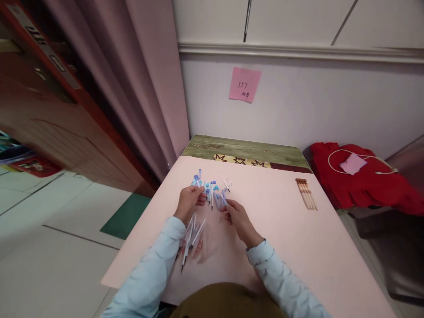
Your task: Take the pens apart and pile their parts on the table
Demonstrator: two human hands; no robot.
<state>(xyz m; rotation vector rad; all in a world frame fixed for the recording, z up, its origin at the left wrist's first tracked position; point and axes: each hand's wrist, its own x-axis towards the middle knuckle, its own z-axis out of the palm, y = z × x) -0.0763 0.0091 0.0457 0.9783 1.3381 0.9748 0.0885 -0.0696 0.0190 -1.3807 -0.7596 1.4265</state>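
Observation:
My left hand (191, 201) is closed in a pinch on a small blue pen part (198, 180), which sticks up past the fingertips. Across from it, my right hand (239, 217) pinches a translucent purple pen part (223, 200). Between the hands lies a loose cluster of blue and purple pen caps (213, 182) and dark-tipped pen refills (212, 196). Just beyond my right fingers are a white stick (225, 182) and some small clear pieces (229, 182). Beside my left forearm is a pile of white refills and clear tubes (192, 236), some with reddish parts.
Several finished-looking wooden-coloured pens (307, 194) lie in a row on the pink tabletop (274, 198) at right. A red cloth (364, 185) bears a white cable and pink notes (353, 164). A curtain (145, 79) and door (66, 119) stand left; a wall (298, 97) is behind.

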